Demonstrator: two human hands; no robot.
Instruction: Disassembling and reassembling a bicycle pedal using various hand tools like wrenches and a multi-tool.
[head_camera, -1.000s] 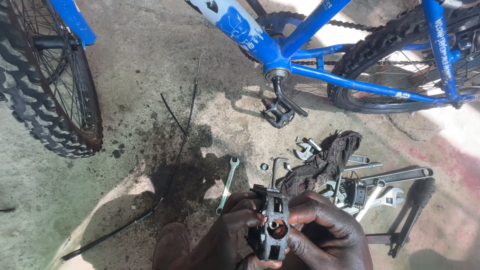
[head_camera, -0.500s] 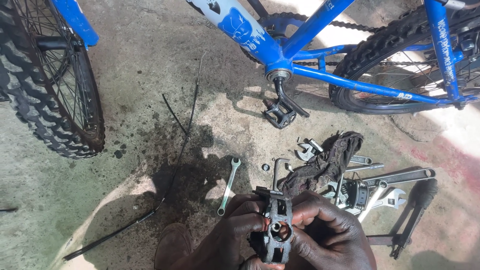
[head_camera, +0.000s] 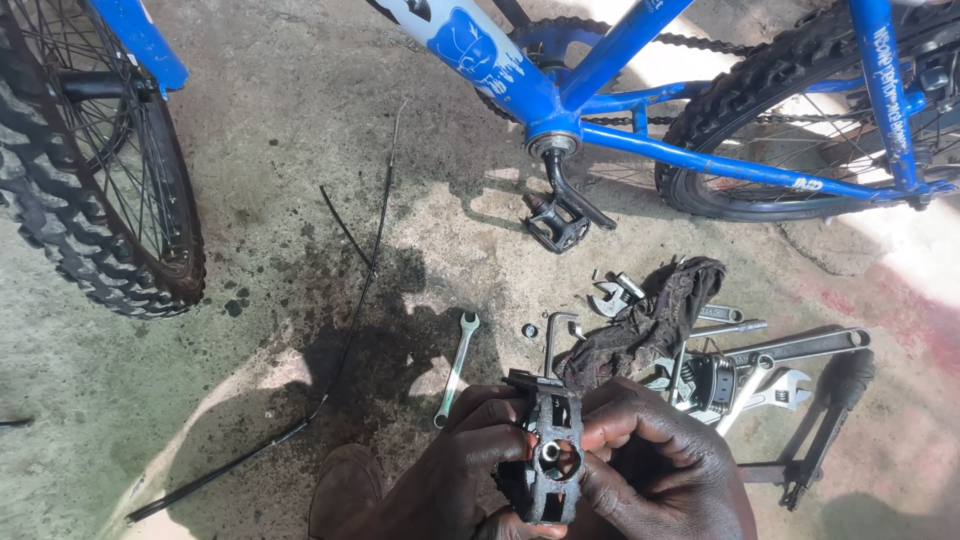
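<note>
Both hands hold a black bicycle pedal (head_camera: 553, 455) upright at the bottom middle of the head view. My left hand (head_camera: 455, 470) grips its left side, fingers curled around the frame. Against the pedal's right side sits my right hand (head_camera: 660, 465), its fingertips at the round axle hole. A blue bicycle frame (head_camera: 560, 85) stands ahead, with a second black pedal (head_camera: 557, 225) on its crank resting close to the ground.
A combination wrench (head_camera: 456, 365) lies on the stained concrete left of my hands. A dark rag (head_camera: 645, 320), several spanners (head_camera: 760, 375) and a black tool (head_camera: 825, 425) lie to the right. Front tyre (head_camera: 90, 200) at left, rear tyre (head_camera: 790, 110) at upper right. A black cable (head_camera: 340, 340) crosses the floor.
The pedal has shifted slightly in my hands and my fingers have moved around its axle hole. The view has drifted a little.
</note>
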